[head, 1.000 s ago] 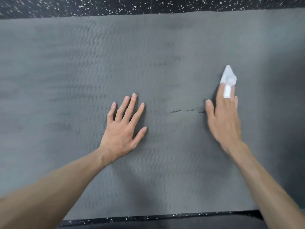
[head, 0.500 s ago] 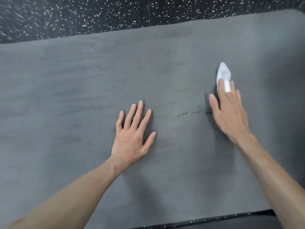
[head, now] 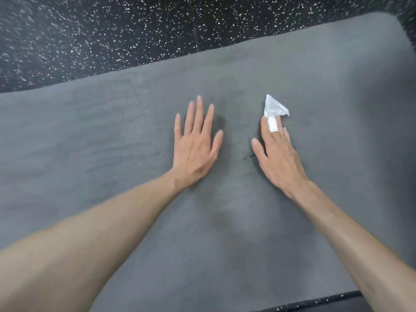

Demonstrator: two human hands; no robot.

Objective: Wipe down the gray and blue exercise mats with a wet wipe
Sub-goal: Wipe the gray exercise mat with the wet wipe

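In the head view, a gray exercise mat (head: 112, 143) is seen spread flat over a black floor (head: 112, 37) flecked with white, and most of the frame is filled by it. Its far edge runs at a slant from the left up to a rounded corner at the upper right. A narrow strip of the same speckled floor is shown at the lower right, just past the mat's near edge.

The left hand (head: 195, 145) is laid palm down on the mat near the middle of the frame, its fingers straight and slightly spread; nothing is held in it. The right hand (head: 276, 154) is placed just beside it, a narrow band of mat being left between the two. Its fingers are also kept straight, and a white wet wipe (head: 273, 108) is pressed against the mat beneath their tips. The crumpled wipe is seen sticking out beyond the fingertips toward the far edge, and part of it is folded up over one finger. A short dark mark (head: 248, 157) is visible on the mat just beside the right thumb. Both bare forearms are seen reaching in from the bottom of the frame.
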